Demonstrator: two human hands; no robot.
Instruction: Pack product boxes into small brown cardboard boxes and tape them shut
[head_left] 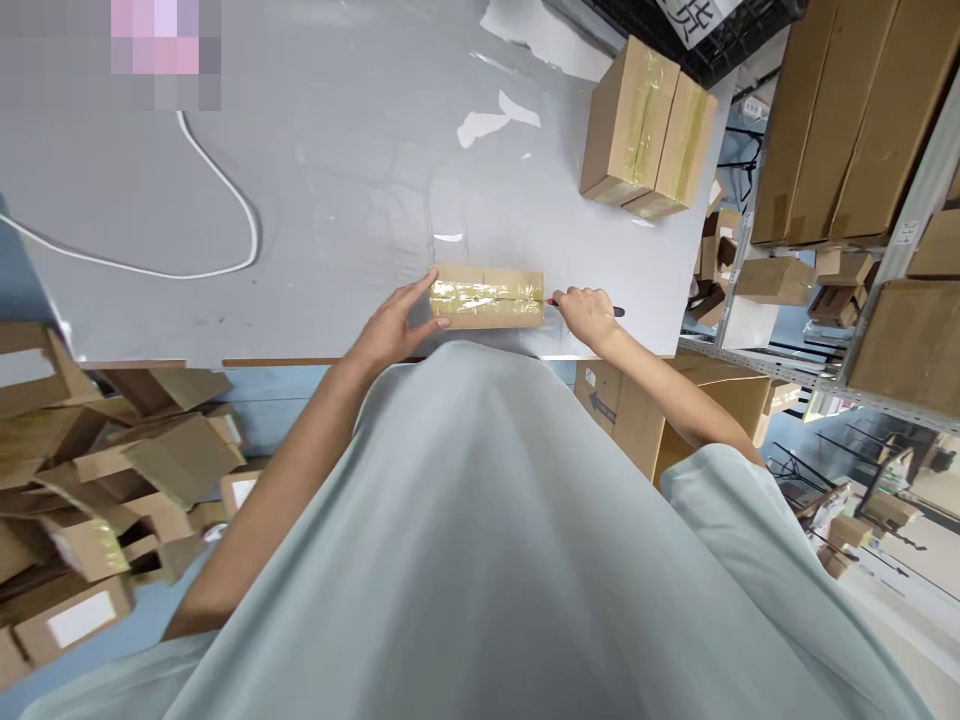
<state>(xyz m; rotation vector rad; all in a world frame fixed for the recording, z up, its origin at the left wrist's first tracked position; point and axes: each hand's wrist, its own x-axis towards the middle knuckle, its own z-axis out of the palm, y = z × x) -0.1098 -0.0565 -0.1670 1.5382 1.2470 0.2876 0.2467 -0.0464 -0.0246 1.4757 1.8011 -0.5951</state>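
Observation:
A small cardboard box (487, 296) sealed with clear tape lies on the grey table (337, 180) near its front edge. My left hand (394, 325) rests against the box's left end, fingers stretched along it. My right hand (589, 315) is closed round a thin cutter (616, 312) with a red tip, and the tip touches the right end of the box at the tape seam.
Two taped cardboard boxes (645, 130) stand at the table's far right. A white cable (225, 190) loops across the left of the table. Opened boxes (97, 480) pile on the floor at left; an open carton (645, 410) and shelves of boxes (862, 130) are at right.

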